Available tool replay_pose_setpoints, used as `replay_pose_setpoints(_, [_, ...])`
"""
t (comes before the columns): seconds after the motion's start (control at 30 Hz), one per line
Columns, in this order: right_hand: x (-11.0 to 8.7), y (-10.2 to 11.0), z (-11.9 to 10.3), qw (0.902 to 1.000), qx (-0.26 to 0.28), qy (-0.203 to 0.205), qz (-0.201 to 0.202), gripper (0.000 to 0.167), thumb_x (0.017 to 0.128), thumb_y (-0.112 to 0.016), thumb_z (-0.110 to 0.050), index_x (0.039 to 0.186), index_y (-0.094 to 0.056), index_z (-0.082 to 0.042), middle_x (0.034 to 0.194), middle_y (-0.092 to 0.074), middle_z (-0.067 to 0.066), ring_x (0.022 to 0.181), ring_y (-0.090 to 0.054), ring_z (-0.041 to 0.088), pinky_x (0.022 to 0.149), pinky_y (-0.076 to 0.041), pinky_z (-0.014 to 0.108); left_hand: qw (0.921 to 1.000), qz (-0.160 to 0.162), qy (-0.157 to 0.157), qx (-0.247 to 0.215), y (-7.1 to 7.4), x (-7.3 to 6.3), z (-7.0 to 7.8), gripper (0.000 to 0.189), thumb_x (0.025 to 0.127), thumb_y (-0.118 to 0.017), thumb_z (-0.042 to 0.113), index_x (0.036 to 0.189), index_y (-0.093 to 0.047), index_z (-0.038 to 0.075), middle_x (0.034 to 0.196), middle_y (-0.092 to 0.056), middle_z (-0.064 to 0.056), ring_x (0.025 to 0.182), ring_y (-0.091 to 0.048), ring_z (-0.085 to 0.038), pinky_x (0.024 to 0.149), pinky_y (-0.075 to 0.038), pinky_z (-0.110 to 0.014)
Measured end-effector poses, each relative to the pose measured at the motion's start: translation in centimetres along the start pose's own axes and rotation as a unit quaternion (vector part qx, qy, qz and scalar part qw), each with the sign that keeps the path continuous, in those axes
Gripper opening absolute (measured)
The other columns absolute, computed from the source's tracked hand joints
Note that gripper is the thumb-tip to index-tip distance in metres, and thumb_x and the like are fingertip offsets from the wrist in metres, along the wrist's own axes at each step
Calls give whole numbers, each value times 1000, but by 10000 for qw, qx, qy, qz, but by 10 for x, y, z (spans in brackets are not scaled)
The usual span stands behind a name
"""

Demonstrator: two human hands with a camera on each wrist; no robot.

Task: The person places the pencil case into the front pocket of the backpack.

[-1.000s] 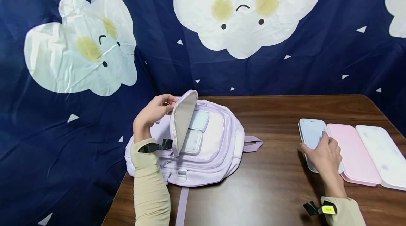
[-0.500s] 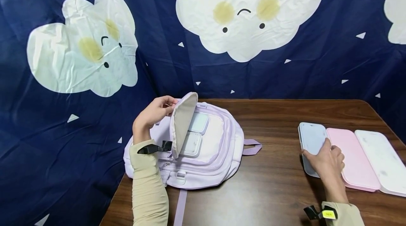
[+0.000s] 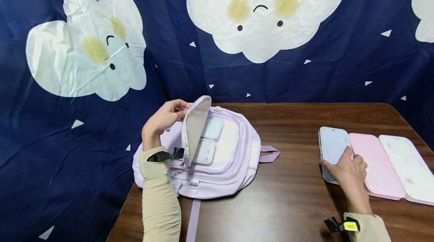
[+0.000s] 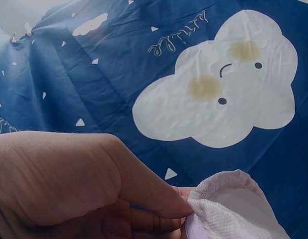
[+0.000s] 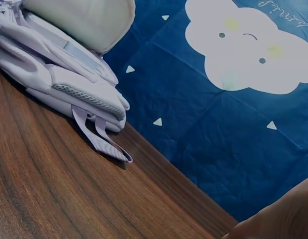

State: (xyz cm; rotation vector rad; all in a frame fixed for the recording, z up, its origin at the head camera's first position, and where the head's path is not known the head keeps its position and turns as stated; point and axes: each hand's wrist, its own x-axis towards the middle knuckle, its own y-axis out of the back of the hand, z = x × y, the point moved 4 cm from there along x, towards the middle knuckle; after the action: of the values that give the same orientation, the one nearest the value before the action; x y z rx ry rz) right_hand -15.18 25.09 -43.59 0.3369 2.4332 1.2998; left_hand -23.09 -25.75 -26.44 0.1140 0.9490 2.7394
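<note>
On the left of the head view lies a pale lilac backpack [image 3: 249,159], its front pocket unzipped. My left hand [image 3: 164,119] pinches the edge of the pocket flap [image 3: 198,129] between thumb and fingers and holds it raised. The left wrist view shows this pinch on the fabric edge [image 4: 219,189]. Under the flap, a pale mint case [image 3: 213,129] and a whitish case [image 3: 207,150] lie partly hidden. At the right, my right hand [image 3: 350,172] spans a long light blue case [image 3: 332,142], thumb at its left edge and fingers over its right side.
Beside the light blue case lie a long pink case [image 3: 376,163] and a white case [image 3: 405,163] in a row. Between backpack and cases is the brown wooden table [image 3: 288,140]. A dark blue cloud-print curtain [image 3: 162,27] hangs behind it.
My right hand has shifted slightly on the light blue case, whose lower right corner is now covered. My left hand keeps the flap raised as before.
</note>
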Motion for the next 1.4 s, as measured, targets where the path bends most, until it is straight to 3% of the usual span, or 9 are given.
replay_pose_setpoints(0.47, [-10,2,-2,9991,-350,-170,-176,103,79,-72,-42,136,-13,20,111,-27,53,104,-29,60,83,-32,66,10000,-11,64,21,0,-1,1,23,96,-49,3,116,-57,-7,105,-59,-19,82,-57,-14,75,-50,-25])
replay_pose_setpoints(0.8, [-13,-1,-2,9991,-380,-181,-111,105,78,-72,-43,136,-12,20,114,-25,56,107,-29,64,83,-33,68,10000,11,33,3,0,1,0,23,95,-50,1,116,-57,-7,105,-59,-19,82,-57,-13,75,-52,-26])
replay_pose_setpoints(1.03, [-14,-5,-3,9989,-352,-238,-196,104,81,-70,-41,138,-8,19,117,-23,57,111,-27,68,89,-29,71,10000,1,36,44,-1,1,-1,23,95,-49,1,116,-57,-7,104,-59,-18,83,-57,-16,74,-51,-25])
replay_pose_setpoints(1.4, [-15,-8,0,9992,-67,99,373,91,82,-68,-32,135,-17,20,118,-26,55,111,-26,67,83,-27,71,10000,-2,21,22,-1,2,0,23,95,-50,1,115,-57,-7,104,-59,-19,82,-57,-15,74,-51,-24])
